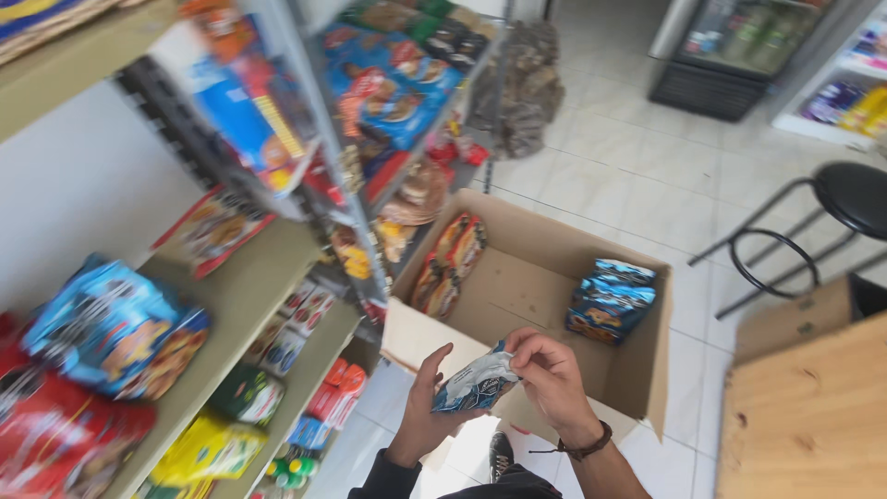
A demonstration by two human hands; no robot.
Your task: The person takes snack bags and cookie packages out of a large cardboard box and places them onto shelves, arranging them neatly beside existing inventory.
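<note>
shelves [240,296] left | box [554,249] centre, packets [612,298] inside | stool [850,199] right

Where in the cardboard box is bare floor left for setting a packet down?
The cardboard box has bare floor in the middle, between the orange packets at its left wall and the blue packets at its right. The shelf is bare beside the blue bags.

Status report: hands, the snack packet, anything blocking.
Both hands, left and right, gripping blue snack packet. Held above open cardboard box. Nothing in the way.
</note>
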